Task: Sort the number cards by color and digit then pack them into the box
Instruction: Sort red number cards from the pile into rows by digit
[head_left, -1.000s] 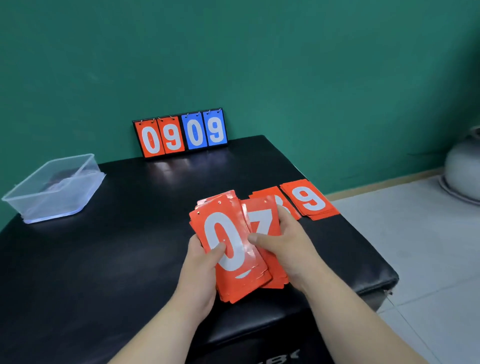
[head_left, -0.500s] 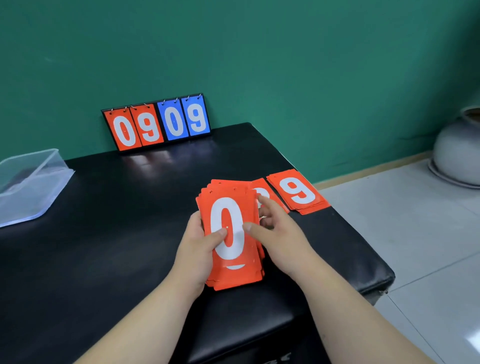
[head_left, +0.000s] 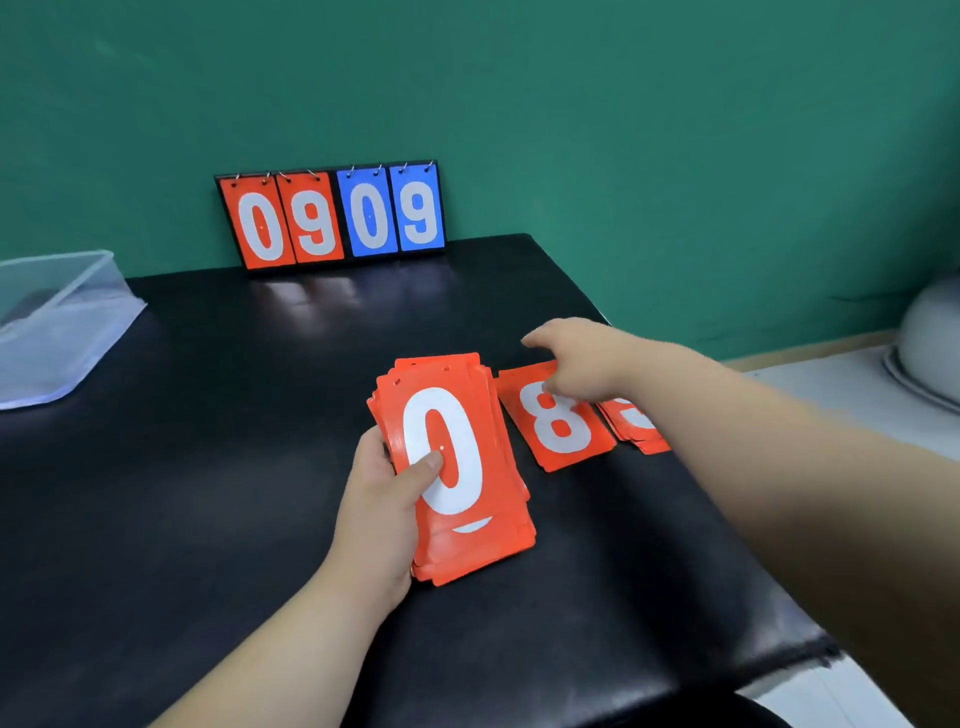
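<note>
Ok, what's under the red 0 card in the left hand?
A stack of more red cards; only their edges show, plus a white sliver of one digit. Their numbers are covered.

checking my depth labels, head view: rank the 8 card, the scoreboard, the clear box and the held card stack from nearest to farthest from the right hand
From the right hand:
1. 8 card, right at its fingers.
2. held card stack, just to the left, in the left hand.
3. scoreboard, standing far back.
4. clear box, far left.
</note>
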